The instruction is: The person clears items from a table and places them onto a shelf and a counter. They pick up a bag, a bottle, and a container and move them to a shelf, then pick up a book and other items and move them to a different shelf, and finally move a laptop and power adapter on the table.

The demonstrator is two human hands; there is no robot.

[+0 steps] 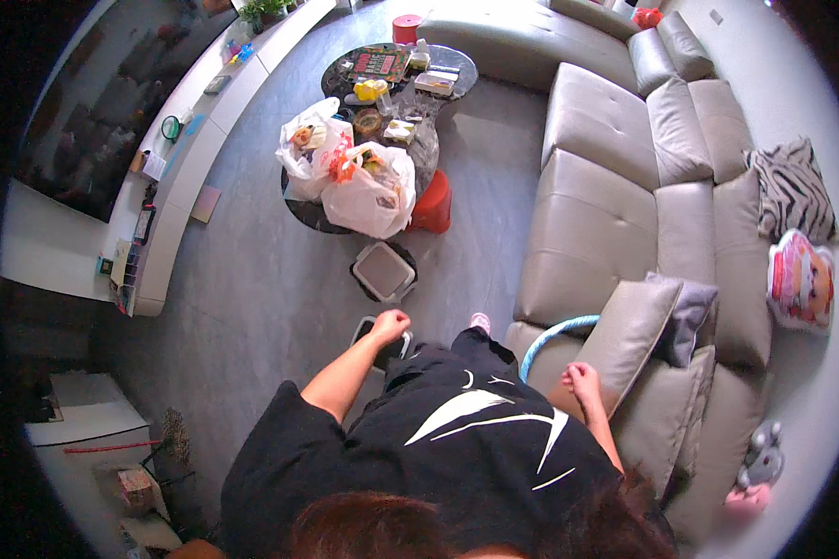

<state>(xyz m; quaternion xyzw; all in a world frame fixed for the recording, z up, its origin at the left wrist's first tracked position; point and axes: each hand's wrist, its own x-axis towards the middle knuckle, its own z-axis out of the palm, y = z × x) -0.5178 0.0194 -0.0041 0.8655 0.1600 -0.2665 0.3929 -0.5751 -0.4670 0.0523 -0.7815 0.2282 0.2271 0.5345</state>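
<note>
My left hand [389,327] hangs over a dark bin with a white rim [361,331] on the floor, fingers curled in and nothing visible in them. Whether it touches the rim is hard to tell. My right hand [582,383] is raised at my right side, fingers loosely curled, no object showing. Behind it leans a grey-beige sofa cushion [629,342]. Near that hand a light-blue curved tube [549,337] arcs over the sofa seat. Ahead of me sits a second bin with a pale frame and dark liner [384,271].
A dark coffee table [430,143] holds two stuffed white plastic bags [374,199] [311,150], a book and small items. Red stools [433,204] [407,29] stand by it. The grey leather sofa [594,216] lines the right; a white TV cabinet [203,161] runs along the left.
</note>
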